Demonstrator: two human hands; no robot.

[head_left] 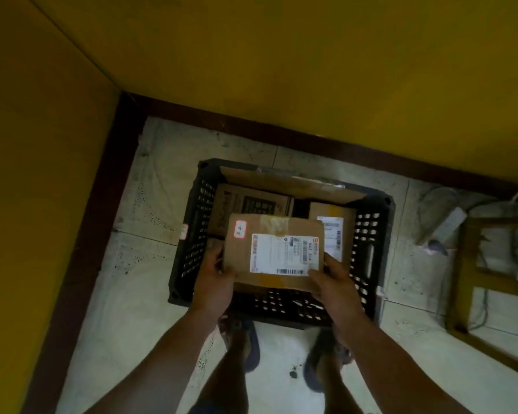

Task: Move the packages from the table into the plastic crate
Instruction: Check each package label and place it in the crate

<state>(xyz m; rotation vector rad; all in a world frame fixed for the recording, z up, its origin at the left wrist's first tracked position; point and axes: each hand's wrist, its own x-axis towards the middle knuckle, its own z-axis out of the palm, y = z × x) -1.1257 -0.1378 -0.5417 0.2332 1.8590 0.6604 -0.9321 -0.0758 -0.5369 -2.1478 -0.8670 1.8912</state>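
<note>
I see both hands gripping one flat brown cardboard package [274, 252] with a white label. Left hand [214, 279] curls round its left edge, right hand [331, 282] round its near-right corner — above the black slotted plastic crate [192, 234].

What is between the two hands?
In the head view, a cardboard package with a white label lies between the left hand and the right hand, over the black crate.
</note>
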